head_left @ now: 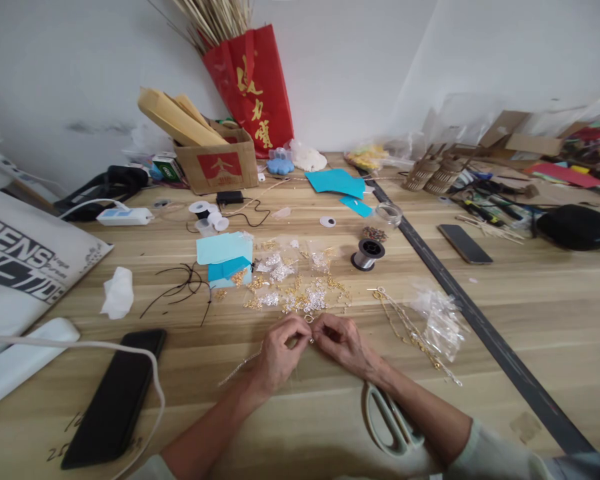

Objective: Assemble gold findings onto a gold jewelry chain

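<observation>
My left hand (pixel 281 350) and my right hand (pixel 343 341) meet low over the table, thumbs and forefingers pinched together. A thin silvery beaded strand (pixel 243 366) trails out from under my left hand onto the wood. Between the fingertips a tiny shiny bead (pixel 311 340) shows; what my right fingers pinch is too small to make out. Just beyond them lies a small gold ring (pixel 309 319). Loose silver beads (pixel 316 297) and gold beads (pixel 254 304) are spread in front of both hands. Under my right forearm rest pale-handled scissors (pixel 387 420).
A wire spool (pixel 368 255) stands beyond the beads, near a clear jar (pixel 389 214). On the right lie finished-looking chains (pixel 405 327) and plastic bags (pixel 440 323). A large black phone (pixel 115 400) and white cable (pixel 157 380) occupy the left. Blue cards (pixel 225 249) lie behind.
</observation>
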Available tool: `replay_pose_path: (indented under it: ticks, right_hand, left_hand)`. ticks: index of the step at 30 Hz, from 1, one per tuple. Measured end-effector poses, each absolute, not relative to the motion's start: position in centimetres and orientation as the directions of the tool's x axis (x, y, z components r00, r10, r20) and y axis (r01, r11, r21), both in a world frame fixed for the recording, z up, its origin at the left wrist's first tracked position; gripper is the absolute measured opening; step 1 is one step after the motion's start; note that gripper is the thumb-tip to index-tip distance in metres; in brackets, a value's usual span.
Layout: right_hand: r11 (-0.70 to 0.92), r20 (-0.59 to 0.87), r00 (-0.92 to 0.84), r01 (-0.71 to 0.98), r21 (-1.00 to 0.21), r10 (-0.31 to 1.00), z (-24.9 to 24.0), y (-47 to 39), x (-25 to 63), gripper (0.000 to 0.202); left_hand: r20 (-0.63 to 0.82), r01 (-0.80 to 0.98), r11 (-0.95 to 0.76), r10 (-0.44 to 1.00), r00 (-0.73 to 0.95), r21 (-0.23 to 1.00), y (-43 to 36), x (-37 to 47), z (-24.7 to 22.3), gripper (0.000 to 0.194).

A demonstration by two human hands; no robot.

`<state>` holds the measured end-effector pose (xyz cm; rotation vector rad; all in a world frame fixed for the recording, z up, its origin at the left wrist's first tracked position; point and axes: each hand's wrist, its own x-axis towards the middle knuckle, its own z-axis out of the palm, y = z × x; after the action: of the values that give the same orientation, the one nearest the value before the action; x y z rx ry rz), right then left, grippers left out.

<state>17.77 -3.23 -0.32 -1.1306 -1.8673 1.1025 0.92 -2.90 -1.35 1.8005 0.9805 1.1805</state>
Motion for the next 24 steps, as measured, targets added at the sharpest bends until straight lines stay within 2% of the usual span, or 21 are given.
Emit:
replay_pose_path:
  ticks: [12,24]
  right_hand:
    - [0.222,0.094,-0.374,0.317,-0.922,0.923,-0.42,-3.26,17.84,0.013]
    - [0.194,0.074,-0.327,0.351,-0.916,0.942,-0.02,-3.03,18.08,0.011]
  left_hand:
    - [0.222,0.077,-0.246,0.946,0.236,0.966,-2.89,0.9,-1.16,0.012]
    - [0.154,0.052,-0.167,0.969,0.196,0.985,-2.67,0.71,-0.85,0.011]
